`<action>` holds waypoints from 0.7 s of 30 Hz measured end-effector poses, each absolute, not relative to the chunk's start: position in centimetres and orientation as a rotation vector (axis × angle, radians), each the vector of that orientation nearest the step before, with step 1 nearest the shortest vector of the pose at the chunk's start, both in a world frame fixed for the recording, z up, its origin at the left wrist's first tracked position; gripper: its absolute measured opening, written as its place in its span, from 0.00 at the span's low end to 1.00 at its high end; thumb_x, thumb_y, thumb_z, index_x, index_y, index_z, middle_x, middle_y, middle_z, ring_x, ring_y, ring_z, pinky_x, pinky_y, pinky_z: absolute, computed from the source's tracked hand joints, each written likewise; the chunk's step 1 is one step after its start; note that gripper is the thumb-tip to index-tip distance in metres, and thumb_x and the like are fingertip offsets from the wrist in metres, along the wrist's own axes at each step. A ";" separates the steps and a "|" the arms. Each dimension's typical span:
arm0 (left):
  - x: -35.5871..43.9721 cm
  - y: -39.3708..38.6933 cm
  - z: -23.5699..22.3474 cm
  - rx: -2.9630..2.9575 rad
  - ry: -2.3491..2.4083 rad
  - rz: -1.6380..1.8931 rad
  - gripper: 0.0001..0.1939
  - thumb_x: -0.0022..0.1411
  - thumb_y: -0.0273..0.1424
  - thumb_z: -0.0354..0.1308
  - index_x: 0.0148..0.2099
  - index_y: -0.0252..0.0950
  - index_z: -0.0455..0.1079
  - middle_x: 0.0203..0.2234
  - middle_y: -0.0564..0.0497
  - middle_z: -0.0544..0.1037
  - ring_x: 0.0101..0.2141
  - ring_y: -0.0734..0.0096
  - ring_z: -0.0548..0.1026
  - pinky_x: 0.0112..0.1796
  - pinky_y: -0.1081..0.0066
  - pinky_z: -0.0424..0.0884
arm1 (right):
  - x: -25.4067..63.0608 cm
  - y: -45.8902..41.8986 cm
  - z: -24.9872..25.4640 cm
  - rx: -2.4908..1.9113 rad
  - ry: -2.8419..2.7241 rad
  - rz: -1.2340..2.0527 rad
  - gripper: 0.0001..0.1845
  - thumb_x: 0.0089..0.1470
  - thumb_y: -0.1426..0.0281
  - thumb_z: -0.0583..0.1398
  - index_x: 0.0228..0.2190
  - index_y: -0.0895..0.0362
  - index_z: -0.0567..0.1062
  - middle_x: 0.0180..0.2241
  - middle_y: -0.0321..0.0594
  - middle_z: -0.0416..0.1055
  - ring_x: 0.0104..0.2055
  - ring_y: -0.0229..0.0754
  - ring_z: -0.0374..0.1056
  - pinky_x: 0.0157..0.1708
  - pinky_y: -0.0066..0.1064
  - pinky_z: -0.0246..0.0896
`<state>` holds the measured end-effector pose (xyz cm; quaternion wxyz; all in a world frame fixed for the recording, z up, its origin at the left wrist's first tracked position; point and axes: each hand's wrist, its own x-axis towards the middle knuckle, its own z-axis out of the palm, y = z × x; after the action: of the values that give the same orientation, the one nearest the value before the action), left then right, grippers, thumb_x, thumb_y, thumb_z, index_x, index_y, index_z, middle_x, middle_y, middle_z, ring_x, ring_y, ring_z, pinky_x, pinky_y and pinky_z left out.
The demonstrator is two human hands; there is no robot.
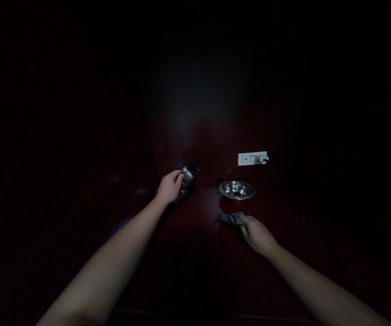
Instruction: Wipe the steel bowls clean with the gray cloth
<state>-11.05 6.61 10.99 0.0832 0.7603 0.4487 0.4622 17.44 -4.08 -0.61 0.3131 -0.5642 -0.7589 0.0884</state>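
Bare forearms [114, 258] reach in over a dark red table [195, 222], the right hand [259, 235] pinching a greyish cloth [231, 218], though I honestly can't tell if that touches the wood. Bit further off, the left hand [169, 186] has its thumb and fingers clamped on a tipped bowl [189, 174], with a half-hidden bowl [182, 194] behind that wrist. Over to the right sits a shiny bowl [236, 190], and past it there's a white socket [246, 159] with a plug [261, 159] in it.
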 end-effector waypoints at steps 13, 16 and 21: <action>-2.9 0.8 3.5 0.881 0.576 1.521 0.13 0.54 0.37 0.60 0.26 0.34 0.64 0.20 0.55 0.69 0.22 0.79 0.69 0.29 0.73 0.71 | 18.5 0.9 2.2 -1.321 -1.075 0.446 0.24 0.54 0.56 0.49 0.38 0.61 0.73 0.38 0.48 0.76 0.40 0.50 0.72 0.40 0.39 0.67; -2.5 1.3 2.4 0.800 0.642 1.504 0.11 0.53 0.36 0.62 0.31 0.34 0.67 0.21 0.56 0.70 0.22 0.79 0.71 0.30 0.73 0.71 | 16.9 -0.1 1.6 -1.181 -1.385 0.428 0.22 0.56 0.59 0.50 0.41 0.60 0.74 0.42 0.46 0.75 0.44 0.49 0.70 0.47 0.39 0.64; -1.6 1.4 1.6 0.682 0.741 1.499 0.09 0.62 0.33 0.54 0.39 0.33 0.70 0.29 0.50 0.76 0.28 0.75 0.75 0.35 0.71 0.73 | 15.2 -1.5 0.9 -1.047 -1.677 0.320 0.25 0.61 0.61 0.46 0.56 0.57 0.65 0.59 0.44 0.61 0.62 0.44 0.54 0.61 0.39 0.47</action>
<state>-1.61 1.41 1.63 0.6194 0.2966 0.3221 0.6517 15.18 -1.45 0.92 0.5391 -0.4404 -0.7052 0.1345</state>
